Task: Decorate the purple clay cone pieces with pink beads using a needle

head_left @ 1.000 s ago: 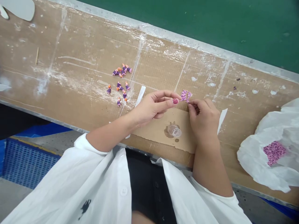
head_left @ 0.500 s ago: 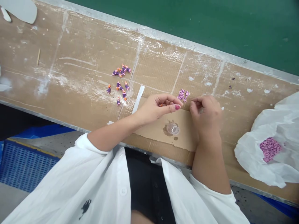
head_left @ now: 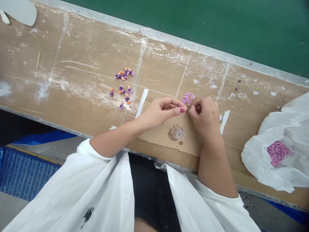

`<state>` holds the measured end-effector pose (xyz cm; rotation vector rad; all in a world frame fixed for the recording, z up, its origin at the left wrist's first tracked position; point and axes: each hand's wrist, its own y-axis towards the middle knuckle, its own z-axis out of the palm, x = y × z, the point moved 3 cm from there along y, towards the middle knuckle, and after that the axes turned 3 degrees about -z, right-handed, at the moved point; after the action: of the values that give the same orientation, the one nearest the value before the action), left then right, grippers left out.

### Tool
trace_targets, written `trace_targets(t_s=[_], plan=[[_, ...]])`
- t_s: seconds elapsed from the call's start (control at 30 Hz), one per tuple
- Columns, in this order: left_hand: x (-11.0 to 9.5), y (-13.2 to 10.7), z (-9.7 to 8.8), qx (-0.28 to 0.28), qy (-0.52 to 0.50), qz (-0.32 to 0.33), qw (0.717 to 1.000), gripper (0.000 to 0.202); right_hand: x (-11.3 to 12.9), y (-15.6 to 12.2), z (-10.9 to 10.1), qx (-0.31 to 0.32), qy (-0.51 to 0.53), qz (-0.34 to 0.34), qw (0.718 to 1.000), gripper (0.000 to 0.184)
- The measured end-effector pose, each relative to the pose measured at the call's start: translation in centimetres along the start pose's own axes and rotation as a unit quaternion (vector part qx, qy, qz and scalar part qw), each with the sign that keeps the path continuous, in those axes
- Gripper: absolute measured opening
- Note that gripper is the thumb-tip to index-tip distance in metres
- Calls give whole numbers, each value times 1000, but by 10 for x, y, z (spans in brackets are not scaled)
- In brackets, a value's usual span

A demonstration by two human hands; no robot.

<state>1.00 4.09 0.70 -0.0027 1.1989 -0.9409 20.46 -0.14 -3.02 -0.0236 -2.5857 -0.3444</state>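
My left hand [head_left: 160, 111] rests on the cardboard-covered bench [head_left: 79, 71], fingers curled in a pinch around a tiny orange piece I can barely see. My right hand [head_left: 205, 117] sits right beside it, fingers pinched together at the tip; what they hold is too small to make out. Just beyond both fingertips lies a small heap of pink beads [head_left: 187, 97]. A little clear cup [head_left: 178, 132] stands on a loose cardboard sheet [head_left: 164, 137] under my wrists.
Several small purple-and-orange figures [head_left: 122, 85] lie scattered to the left. A white bag [head_left: 272, 151] with more pink beads [head_left: 276, 152] sits at the right. White paper strips [head_left: 142, 103] lie near my hands. A thin stick [head_left: 38, 60] lies far left. A blue crate [head_left: 24, 167] is below the bench.
My hands lowered from the pink bead heap and drew together. The heap now lies on the bench beyond my fingertips. The right hand shifted left toward the left hand.
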Motion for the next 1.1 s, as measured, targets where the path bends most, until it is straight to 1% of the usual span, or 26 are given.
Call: trace_targets(t_s=[0.07,0.1,0.13,0.17,0.23,0.27,0.33,0.47,0.57,0.63,0.7,0.83,0.9,1.0,1.07,1.1], plan=[[3,-1,2,15,-6,-23,1000,46,9,-2,-13,-46,132,-5,990,11],[4,-1,4,26,-4,-35,999,47,15,-4,-19,-65,209,-11,976,11],[5,-2,6,39,-3,-47,998,47,23,-6,-23,-72,286,-24,955,11],[7,-4,8,53,-5,-56,997,47,31,-8,-27,-66,349,-37,934,11],[8,-6,13,82,-26,-66,994,46,46,-11,-30,-48,419,-63,905,11],[9,-7,15,96,-42,-67,992,46,52,-13,-31,-40,429,-74,899,11],[9,-10,19,118,-68,-66,988,44,60,-15,-31,-36,424,-95,900,11],[9,-14,20,133,-77,-75,985,45,64,-19,-32,-48,382,-142,912,8],[8,-15,18,132,-62,-68,987,45,64,-23,-36,-78,317,-179,928,10],[6,-14,16,123,-34,-24,992,43,64,-26,-40,-107,266,-193,938,17],[3,-14,14,105,10,48,993,41,64,-28,-42,-131,235,-204,941,23],[2,-13,12,81,100,165,978,42,65,-30,-42,-159,235,-220,933,29],[2,-14,11,71,143,231,960,40,66,-30,-42,-161,238,-227,930,31],[1,-17,10,50,200,344,916,31,66,-29,-41,-160,234,-235,930,31],[1,-18,9,41,223,396,890,25,66,-28,-41,-158,231,-232,931,28],[1,-19,9,41,228,410,882,23,66,-28,-41,-158,231,-229,932,26]])
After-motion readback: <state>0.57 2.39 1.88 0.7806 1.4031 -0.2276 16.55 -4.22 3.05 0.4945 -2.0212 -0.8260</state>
